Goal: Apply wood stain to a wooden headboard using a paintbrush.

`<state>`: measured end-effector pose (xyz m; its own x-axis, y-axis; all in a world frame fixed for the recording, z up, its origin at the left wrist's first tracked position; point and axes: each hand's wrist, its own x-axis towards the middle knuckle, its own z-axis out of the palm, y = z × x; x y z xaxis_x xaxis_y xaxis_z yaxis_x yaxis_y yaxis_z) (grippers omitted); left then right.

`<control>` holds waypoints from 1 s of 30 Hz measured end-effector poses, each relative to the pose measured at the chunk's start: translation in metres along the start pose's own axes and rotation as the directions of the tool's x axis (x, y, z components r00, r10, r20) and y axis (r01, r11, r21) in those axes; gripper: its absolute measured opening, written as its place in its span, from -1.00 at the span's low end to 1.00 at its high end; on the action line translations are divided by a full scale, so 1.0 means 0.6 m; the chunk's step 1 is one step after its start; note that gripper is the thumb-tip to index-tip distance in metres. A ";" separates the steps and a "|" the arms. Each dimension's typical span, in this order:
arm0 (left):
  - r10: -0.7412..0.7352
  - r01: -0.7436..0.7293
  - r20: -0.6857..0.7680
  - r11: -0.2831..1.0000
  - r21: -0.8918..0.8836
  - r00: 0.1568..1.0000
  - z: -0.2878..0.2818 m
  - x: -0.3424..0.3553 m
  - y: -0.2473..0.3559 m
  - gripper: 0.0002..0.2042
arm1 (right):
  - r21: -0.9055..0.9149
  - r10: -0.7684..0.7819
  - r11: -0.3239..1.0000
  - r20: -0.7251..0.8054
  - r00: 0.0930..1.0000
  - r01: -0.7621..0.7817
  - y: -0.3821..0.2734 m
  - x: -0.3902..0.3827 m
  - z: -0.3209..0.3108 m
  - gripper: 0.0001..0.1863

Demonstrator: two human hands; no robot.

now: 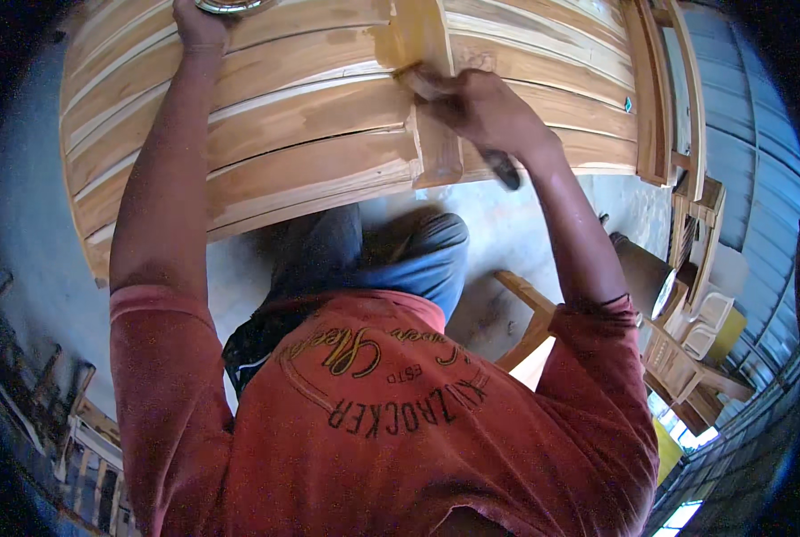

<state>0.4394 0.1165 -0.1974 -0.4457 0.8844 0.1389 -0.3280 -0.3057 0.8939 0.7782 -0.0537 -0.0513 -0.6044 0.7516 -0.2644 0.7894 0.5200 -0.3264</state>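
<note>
A large slatted wooden panel [283, 148] lies across the top of the view, with a flat crosspiece [439, 157] running across its slats. My right hand [498, 112] is closed round a paintbrush [504, 168], whose dark handle end sticks out below the palm. Its blurred bristles touch the wood along the crosspiece's left edge. Just beyond them the wood is a wet-looking, darker amber. At the upper left, my left hand [201, 27] grips the side of a round container [230, 5] with a shiny rim. The frame's top edge cuts that container off, and its contents cannot be made out.
A raised wooden rail [655, 89] closes the panel's right end. Below the panel's near edge are my legs [373, 246] and a pale floor [543, 210]. A wooden leg piece [530, 318], a dark drum [641, 273] and white plastic chairs [711, 318] stand to the right.
</note>
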 end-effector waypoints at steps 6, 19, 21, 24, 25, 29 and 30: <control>0.106 -0.128 0.146 0.981 0.148 0.984 -0.039 0.013 -0.054 -0.37 | 0.161 0.065 0.985 -0.019 0.998 -0.061 -0.053 0.003 0.014 -0.69; -0.034 0.037 0.032 0.994 -0.099 0.999 -0.043 0.034 -0.048 -0.40 | -0.224 0.142 0.969 0.169 0.975 -0.102 -0.004 -0.039 -0.020 -0.54; -0.067 0.070 0.024 0.987 -0.144 0.997 -0.033 0.032 -0.049 -0.40 | -0.062 -0.143 0.988 -0.062 0.988 0.139 0.033 -0.019 -0.004 -0.49; -0.104 0.102 0.000 0.975 -0.197 0.995 -0.036 0.038 -0.044 -0.41 | -0.059 -0.206 0.978 -0.071 0.976 0.202 0.044 0.012 0.018 -0.49; -0.117 0.113 -0.010 0.971 -0.212 0.993 -0.040 0.038 -0.042 -0.41 | -0.056 -0.237 0.971 -0.074 0.969 0.233 0.043 0.021 0.026 -0.49; -0.236 0.210 -0.103 0.954 -0.214 0.966 0.023 -0.010 -0.003 -0.42 | -0.067 -0.251 0.967 -0.060 0.966 0.247 0.071 0.003 0.038 -0.53; -0.278 0.244 -0.150 0.947 -0.210 0.949 0.050 -0.026 0.018 -0.43 | -0.079 -0.251 0.966 -0.054 0.967 0.246 0.081 -0.003 0.036 -0.55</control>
<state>0.4678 0.1102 -0.1772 -0.4564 0.8713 -0.1806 -0.5942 -0.1474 0.7907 0.8155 -0.0387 -0.0863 -0.7763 0.6178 -0.1249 0.6222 0.7195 -0.3084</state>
